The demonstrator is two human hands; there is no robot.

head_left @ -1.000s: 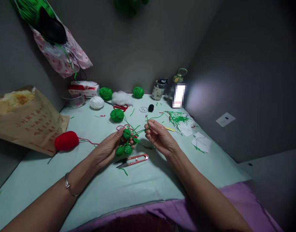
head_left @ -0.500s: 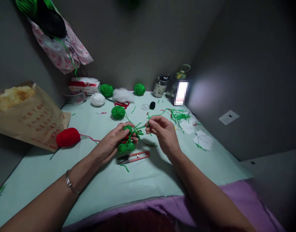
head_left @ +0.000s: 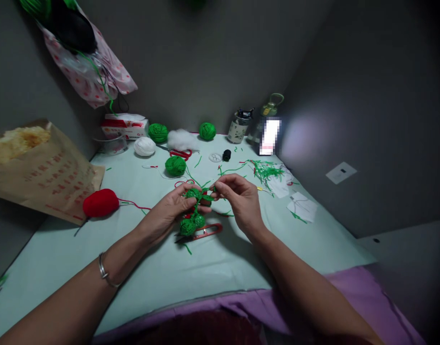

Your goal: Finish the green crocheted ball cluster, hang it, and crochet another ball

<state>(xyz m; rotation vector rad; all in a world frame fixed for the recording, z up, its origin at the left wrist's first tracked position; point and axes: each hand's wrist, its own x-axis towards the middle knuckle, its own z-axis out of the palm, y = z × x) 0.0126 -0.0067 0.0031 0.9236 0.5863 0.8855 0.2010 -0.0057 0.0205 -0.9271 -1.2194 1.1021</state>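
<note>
The green crocheted piece (head_left: 187, 226) is grasped in the left hand (head_left: 168, 211) above the orange-handled snips (head_left: 213, 230), which are partly covered by its lower balls. A green strand (head_left: 206, 189) is pinched by the right hand (head_left: 241, 201), beyond the snips. On the surface (head_left: 151, 282), the red yarn ball (head_left: 100, 203) is placed left of them.

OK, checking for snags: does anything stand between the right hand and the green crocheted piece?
Nothing visible does: the right hand pinches green yarn beside the crocheted piece, held in the left hand. The orange-handled snips lie nearer the wearer.
</note>
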